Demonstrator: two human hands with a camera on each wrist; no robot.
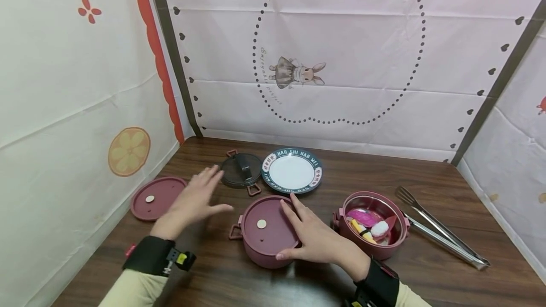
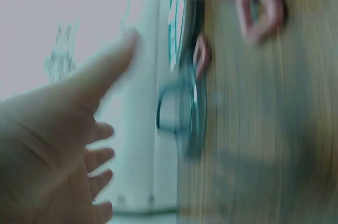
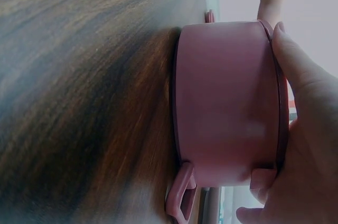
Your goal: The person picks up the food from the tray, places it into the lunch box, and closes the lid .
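My left hand (image 1: 194,205) hovers over the table, fingers extended and thumb apart, holding nothing. Below it to the left lies a round mauve lid (image 1: 155,198) with a white button; the hand overlaps its right edge in the head view. In the middle stands a lidded mauve pot (image 1: 266,250) with side handles. My right hand (image 1: 313,238) spreads over the right side of that pot's lid (image 1: 270,231), thumb at the near rim (image 3: 282,84) and fingers reaching to the far side. A glass lid (image 2: 193,113) looks blurred in the left wrist view, beyond the left hand.
The dark glass lid (image 1: 233,174) and a white plate with a teal rim (image 1: 292,172) lie at the back. Right of the covered pot stands an uncovered mauve pot (image 1: 371,245) with toy food (image 1: 362,229) inside. Metal tongs (image 1: 443,233) lie at the right. Fabric walls (image 1: 341,103) surround the table.
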